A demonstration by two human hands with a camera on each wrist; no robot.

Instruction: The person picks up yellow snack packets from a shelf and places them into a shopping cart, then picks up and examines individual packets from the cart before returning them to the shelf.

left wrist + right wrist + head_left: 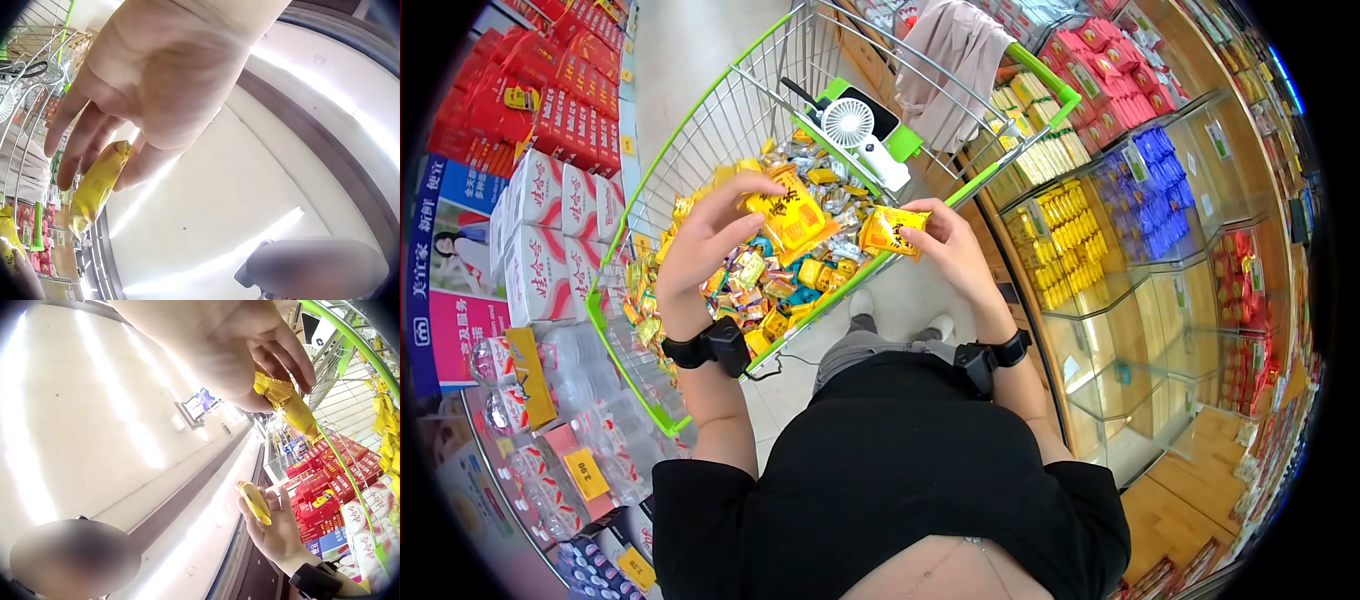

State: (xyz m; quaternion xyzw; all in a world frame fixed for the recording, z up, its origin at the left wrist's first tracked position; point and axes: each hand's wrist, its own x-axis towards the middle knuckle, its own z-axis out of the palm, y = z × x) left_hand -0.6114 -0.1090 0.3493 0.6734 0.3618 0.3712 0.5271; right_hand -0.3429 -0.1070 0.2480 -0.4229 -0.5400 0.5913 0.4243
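In the head view my left hand (705,245) pinches a yellow snack packet (792,215) with dark printed characters over the cart. My right hand (958,255) grips a similar yellow snack packet (885,232) near the cart's green rim. The left wrist view shows the left packet (100,184) between thumb and fingers, its crimped end up against the palm side. From the right wrist, the right packet (292,409) sticks out beyond the thumb. Below both hands, many small wrapped snacks (750,275) in yellow, orange, blue and silver fill part of the shopping cart (662,165).
A white handheld fan (848,123) and a light cloth (945,75) lie at the cart's far end. Shelf bins on the right hold yellow packets (1062,240) and blue packets (1155,190). Red boxes (575,95) and bottled drinks (590,360) are stacked on the left.
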